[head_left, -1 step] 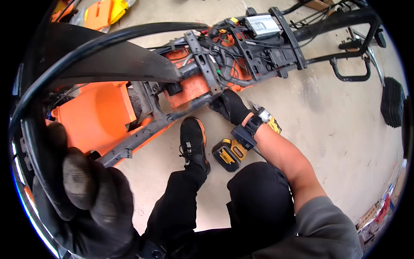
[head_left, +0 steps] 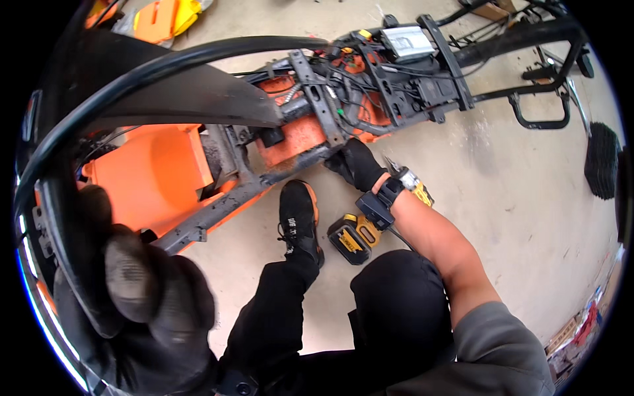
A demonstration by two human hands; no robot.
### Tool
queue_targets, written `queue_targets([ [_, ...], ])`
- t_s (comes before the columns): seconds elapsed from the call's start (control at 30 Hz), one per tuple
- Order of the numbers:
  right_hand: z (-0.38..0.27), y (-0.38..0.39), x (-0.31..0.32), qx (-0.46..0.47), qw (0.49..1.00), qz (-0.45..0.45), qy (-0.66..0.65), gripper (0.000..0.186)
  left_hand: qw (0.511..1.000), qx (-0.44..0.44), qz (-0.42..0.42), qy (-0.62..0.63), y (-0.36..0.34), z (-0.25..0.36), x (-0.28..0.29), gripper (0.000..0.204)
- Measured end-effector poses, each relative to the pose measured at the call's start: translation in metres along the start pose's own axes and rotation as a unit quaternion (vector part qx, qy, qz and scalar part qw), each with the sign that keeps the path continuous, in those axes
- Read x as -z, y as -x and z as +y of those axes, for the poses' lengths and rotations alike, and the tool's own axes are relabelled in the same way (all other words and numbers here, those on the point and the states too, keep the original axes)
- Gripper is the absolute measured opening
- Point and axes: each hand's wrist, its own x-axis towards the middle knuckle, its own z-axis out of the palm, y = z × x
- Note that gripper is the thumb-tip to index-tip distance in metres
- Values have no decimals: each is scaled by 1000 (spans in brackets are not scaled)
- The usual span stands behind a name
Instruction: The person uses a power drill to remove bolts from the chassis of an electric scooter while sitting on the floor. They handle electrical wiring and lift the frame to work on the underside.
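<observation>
A stripped vehicle frame (head_left: 221,211) of black metal, with orange plastic panels (head_left: 155,178), stretches across the view. My left hand (head_left: 155,290), in a worn black glove, is wrapped around a thick black bent tube (head_left: 58,218) at the left. My right hand (head_left: 356,165), also gloved in black, reaches to the lower side rail near a drilled crossbar (head_left: 318,99). Its fingers are curled in against the rail, and their tips are hidden under it. A yellow and black cordless power tool (head_left: 350,239) lies on the floor beneath my right wrist, which partly covers it.
Wiring and a silver box (head_left: 407,43) sit on the frame's upper part. My black shoe (head_left: 298,214) stands close to the rail. A black ribbed object (head_left: 601,162) lies at the far right, orange and yellow pieces (head_left: 158,20) at the top left.
The whole scene sits very slightly further right in the picture. Both hands keep their places on the frame.
</observation>
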Motion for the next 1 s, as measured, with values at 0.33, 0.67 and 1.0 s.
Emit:
queue_targets([
  [0.33, -37, -10, -5, -248, 940, 38, -232, 19, 994, -53, 59, 76, -5, 27, -34, 37],
  [0.67, -46, -12, -18, -308, 877, 120, -349, 19, 914, 161, 117, 353, -7, 41, -39, 34],
  [1.0, -55, -13, -37, -378, 809, 16, -449, 19, 973, 19, 28, 227, 6, -8, 5, 46],
])
